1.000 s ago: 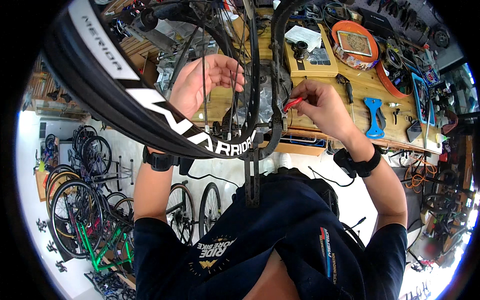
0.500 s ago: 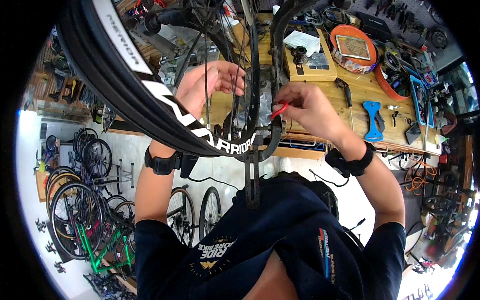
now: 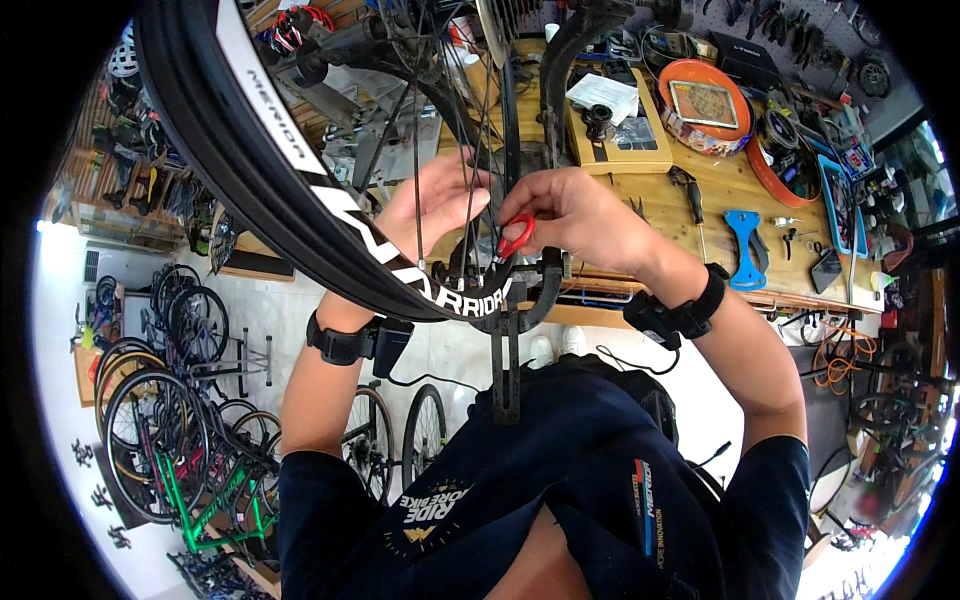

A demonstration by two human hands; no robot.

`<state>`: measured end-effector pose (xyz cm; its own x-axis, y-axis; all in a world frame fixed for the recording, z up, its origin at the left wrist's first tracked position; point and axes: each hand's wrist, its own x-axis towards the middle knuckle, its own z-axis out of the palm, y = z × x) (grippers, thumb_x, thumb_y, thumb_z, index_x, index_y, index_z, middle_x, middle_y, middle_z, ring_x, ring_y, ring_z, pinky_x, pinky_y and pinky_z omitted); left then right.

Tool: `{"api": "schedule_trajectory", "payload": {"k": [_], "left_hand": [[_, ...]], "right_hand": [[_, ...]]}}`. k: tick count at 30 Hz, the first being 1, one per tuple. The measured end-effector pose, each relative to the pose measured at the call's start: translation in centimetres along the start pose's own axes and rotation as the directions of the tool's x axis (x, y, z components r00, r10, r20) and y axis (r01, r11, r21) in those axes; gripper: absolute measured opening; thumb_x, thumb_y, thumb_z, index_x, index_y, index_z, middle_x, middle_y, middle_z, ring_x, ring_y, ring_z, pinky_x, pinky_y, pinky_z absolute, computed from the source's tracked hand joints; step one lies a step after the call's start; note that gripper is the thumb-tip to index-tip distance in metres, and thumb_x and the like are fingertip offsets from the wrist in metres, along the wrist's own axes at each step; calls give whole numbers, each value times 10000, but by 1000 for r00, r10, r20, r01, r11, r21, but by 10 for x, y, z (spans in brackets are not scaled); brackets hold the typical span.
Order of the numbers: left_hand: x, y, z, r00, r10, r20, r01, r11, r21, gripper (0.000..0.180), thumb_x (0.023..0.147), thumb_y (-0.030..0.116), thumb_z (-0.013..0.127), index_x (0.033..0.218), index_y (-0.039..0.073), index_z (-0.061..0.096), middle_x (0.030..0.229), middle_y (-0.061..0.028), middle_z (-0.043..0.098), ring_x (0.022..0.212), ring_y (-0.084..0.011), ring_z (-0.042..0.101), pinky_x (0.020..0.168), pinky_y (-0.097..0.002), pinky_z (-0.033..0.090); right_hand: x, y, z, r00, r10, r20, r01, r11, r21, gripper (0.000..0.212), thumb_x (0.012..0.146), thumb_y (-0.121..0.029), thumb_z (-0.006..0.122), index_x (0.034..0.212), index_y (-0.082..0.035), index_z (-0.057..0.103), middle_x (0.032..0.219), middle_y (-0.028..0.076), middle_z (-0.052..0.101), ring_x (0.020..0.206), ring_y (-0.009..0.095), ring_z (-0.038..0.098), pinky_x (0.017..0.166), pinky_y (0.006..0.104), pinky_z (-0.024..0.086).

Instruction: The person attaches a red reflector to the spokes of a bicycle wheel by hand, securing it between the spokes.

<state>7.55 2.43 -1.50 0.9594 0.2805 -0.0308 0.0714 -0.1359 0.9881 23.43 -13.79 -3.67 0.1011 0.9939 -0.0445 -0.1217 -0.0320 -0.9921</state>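
A black bicycle wheel with a white-lettered rim (image 3: 300, 190) stands upright in a dark truing stand (image 3: 507, 370), close in front of me. My right hand (image 3: 575, 220) pinches a small red spoke wrench (image 3: 517, 236) between thumb and fingers, at the inner edge of the rim low on the wheel. Behind and among the thin spokes (image 3: 418, 170) is my left hand (image 3: 438, 205), its fingers loosely bent and apart, with nothing visible in it. Spokes cross in front of some of its fingertips, and I cannot tell whether they touch one.
On the wooden bench (image 3: 650, 190) lie a cardboard box (image 3: 625, 152), an orange round tray (image 3: 690, 75), a black-handled screwdriver (image 3: 686, 190) and a blue tool (image 3: 742, 250). Several bicycles (image 3: 180, 430) stand on the floor at left. A cable (image 3: 440, 382) hangs near my left wrist.
My right hand has moved left with the red spoke wrench, from the stand's arm to the rim beside the spokes. My left hand has shifted slightly right and down, its thumb now nearer the spokes.
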Motion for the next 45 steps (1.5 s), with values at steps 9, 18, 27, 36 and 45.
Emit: {"api": "schedule_trajectory", "payload": {"k": [9, 18, 27, 36, 45], "left_hand": [[4, -5, 4, 997, -64, 31, 66, 995, -74, 535, 962, 204, 561, 1410, -31, 387, 1244, -117, 585, 1132, -166, 555, 1008, -302, 405], [5, -2, 3, 996, -63, 70, 71, 990, -119, 558, 964, 258, 550, 1407, -40, 389, 1234, -115, 593, 1081, -143, 566, 944, -285, 437], [4, 3, 2, 996, -85, 36, 88, 992, -91, 533, 959, 250, 553, 1375, -58, 432, 1219, -113, 606, 1103, -156, 567, 991, -294, 404], [1, 9, -1, 990, -95, 105, 108, 987, -118, 522, 974, 253, 533, 1395, -32, 416, 1243, -127, 594, 1116, -167, 573, 999, -307, 407], [-4, 14, -5, 988, -120, 100, 124, 991, -41, 527, 997, 283, 506, 1407, -31, 401, 1297, -134, 564, 1184, -192, 540, 996, -314, 426]], "right_hand": [[12, 10, 2, 993, -58, 106, 66, 995, -70, 227, 846, -5, 630, 1066, 52, 635, 936, 69, 648, 816, 109, 623, 731, 248, 540], [18, 9, -11, 933, 54, 356, -140, 965, 220, 294, 938, -196, 625, 1140, 18, 613, 1039, 46, 657, 823, 82, 607, 758, 217, 513], [39, 15, -21, 801, 38, 597, -293, 896, 335, 326, 927, -220, 640, 1168, -10, 579, 1134, 77, 633, 858, 87, 605, 790, 226, 508], [38, 13, -18, 784, 25, 620, -304, 887, 349, 322, 922, -194, 645, 1174, -7, 575, 1145, 91, 629, 850, 94, 612, 807, 253, 517], [42, 28, -6, 839, -189, 509, -42, 912, 408, 359, 853, -275, 735, 1047, 7, 631, 975, 73, 657, 748, 81, 576, 660, 218, 472]]}}
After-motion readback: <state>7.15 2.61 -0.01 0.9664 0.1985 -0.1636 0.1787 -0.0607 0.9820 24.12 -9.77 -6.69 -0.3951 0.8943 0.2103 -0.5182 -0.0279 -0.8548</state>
